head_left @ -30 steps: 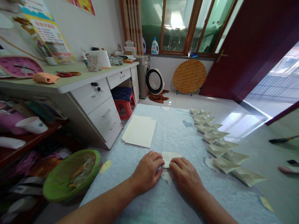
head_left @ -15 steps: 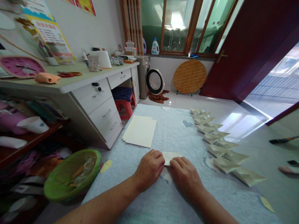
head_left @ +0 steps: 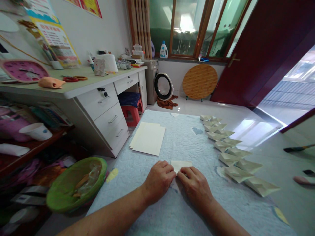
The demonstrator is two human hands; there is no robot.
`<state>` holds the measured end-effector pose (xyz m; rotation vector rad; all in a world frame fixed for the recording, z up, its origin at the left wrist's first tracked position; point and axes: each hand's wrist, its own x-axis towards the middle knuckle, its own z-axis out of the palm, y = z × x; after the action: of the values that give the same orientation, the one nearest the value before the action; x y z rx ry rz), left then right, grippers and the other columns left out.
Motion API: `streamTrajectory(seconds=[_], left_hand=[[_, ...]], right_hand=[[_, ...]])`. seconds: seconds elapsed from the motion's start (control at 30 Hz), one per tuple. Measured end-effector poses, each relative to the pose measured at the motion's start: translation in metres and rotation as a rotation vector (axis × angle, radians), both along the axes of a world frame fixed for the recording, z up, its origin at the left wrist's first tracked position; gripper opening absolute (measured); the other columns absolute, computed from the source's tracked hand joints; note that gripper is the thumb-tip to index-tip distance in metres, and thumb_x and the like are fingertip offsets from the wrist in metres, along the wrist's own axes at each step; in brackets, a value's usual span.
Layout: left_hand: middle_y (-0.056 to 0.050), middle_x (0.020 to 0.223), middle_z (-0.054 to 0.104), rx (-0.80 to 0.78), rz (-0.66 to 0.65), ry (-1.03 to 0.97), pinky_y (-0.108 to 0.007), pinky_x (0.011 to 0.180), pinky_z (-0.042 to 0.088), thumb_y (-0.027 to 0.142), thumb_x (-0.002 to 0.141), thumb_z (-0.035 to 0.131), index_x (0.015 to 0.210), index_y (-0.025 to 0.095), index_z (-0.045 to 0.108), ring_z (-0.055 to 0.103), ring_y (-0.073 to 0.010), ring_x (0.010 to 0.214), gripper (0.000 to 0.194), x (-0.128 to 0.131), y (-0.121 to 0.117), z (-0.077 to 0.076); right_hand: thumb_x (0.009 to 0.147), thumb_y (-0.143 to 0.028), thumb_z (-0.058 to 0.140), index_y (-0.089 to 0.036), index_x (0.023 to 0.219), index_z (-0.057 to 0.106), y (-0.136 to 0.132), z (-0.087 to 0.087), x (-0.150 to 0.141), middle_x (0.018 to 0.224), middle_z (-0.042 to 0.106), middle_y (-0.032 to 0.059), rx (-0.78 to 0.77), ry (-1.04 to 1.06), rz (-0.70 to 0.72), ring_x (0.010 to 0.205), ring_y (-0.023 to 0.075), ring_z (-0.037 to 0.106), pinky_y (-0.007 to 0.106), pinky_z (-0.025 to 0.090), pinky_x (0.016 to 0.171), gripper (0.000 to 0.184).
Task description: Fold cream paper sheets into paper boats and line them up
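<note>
A small folded piece of cream paper [head_left: 181, 163] lies on the pale blue quilted cloth [head_left: 182, 137]. My left hand [head_left: 159, 179] has its curled fingers on the paper's near left edge. From the other side my right hand [head_left: 194, 183] grips the near right edge, fingertips almost meeting the left ones. Both hands hide much of the paper's near part. Beyond my left hand sits a stack of cream paper sheets [head_left: 149, 139]. Along the right side stand several folded paper boats [head_left: 237, 173] in two rows.
To the left are a white desk [head_left: 98, 105] with drawers and a green basket [head_left: 55, 196] on the floor. A red stool [head_left: 133, 113] is tucked under the desk. Farther back are a front-loading washing machine [head_left: 151, 78] with its door open and a round wooden tabletop [head_left: 199, 81].
My right hand's fingertips have slid slightly left along the paper's near edge, closer to my left hand. My left hand has shifted slightly right and down.
</note>
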<state>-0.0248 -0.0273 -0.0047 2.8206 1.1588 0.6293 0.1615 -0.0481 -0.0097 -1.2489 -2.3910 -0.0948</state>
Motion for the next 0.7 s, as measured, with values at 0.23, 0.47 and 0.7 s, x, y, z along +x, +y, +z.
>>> streamTrajectory(seconds=[0.23,0.47,0.7], left_hand=[[-0.001,0.078,0.062,0.022,0.041,-0.045,-0.035,0.070,0.039,0.016,0.090,0.061,0.075,0.019,0.059,0.051,-0.0207,0.079,0.014,0.0019,-0.0019,-0.0018],[-0.001,0.079,0.061,0.034,0.030,-0.051,-0.035,0.070,0.038,0.015,0.089,0.060,0.076,0.019,0.058,0.050,-0.0211,0.079,0.014,0.0048,-0.0019,-0.0009],[-0.001,0.078,0.062,-0.003,0.044,-0.056,-0.035,0.070,0.037,0.015,0.088,0.062,0.075,0.019,0.058,0.051,-0.0207,0.078,0.014,0.0023,-0.0008,-0.0009]], right_hand=[[0.082,-0.008,0.068,-0.019,0.075,0.061,0.0002,-0.0034,0.0000,0.080,0.062,0.0017,0.021,0.045,0.012,0.075,0.0176,0.051,0.030,0.037,0.069,0.015],[0.084,-0.010,0.067,-0.020,0.077,0.062,-0.0007,-0.0041,-0.0017,0.081,0.062,0.0022,0.007,0.041,-0.003,0.077,0.0182,0.051,0.030,0.037,0.071,0.013],[0.082,-0.008,0.068,-0.020,0.076,0.062,-0.0005,-0.0040,-0.0017,0.082,0.062,0.0020,0.008,0.028,-0.016,0.076,0.0178,0.051,0.029,0.038,0.070,0.015]])
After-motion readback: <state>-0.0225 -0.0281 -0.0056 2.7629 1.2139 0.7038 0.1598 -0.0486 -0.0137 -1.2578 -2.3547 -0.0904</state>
